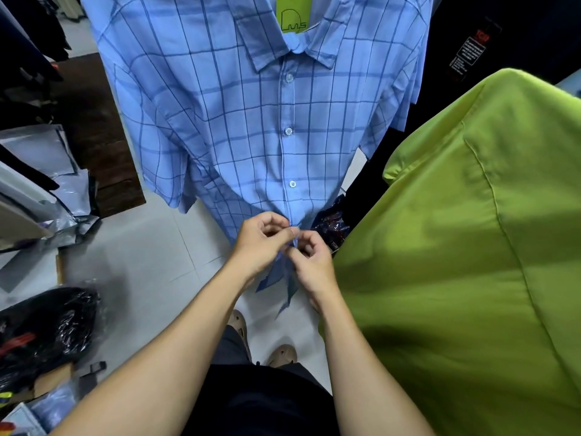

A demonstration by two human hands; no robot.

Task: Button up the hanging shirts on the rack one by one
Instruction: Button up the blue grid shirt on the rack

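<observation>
Head view, looking down the front of a hanging light-blue checked shirt (220, 114) with short sleeves and dark blue grid lines. The collar is closed around a lime-green card tag (294, 17) printed with a dark outline logo. Three white buttons (288, 131) are fastened in a column down the placket, one below the collar, one at mid-chest and one lower down. Just beneath the lowest fastened button, both hands meet at the placket near the hem. The left hand (261, 243) has its grip pinched on the shirt's edge, thumb and forefinger pressed together on the fabric, the other fingers curled. The right hand (311, 262) touches the left at the fingertips and likewise pinches the opposing edge of the placket with curled fingers; the button between them is hidden by the fingers. Below the hands, the two unfastened front tails (283, 284) hang apart in pointed flaps. To the right, a lime-green shirt (471, 247) hangs close to the camera, its fabric just beside the right forearm. Behind it hang dark garments (471, 42), one bearing a small printed label. On the pale tiled floor (141, 247) to the left lie a black plastic-wrapped bundle (47, 328) and grey plastic bags (41, 158). The person's sandalled feet (283, 354) show between the forearms.
</observation>
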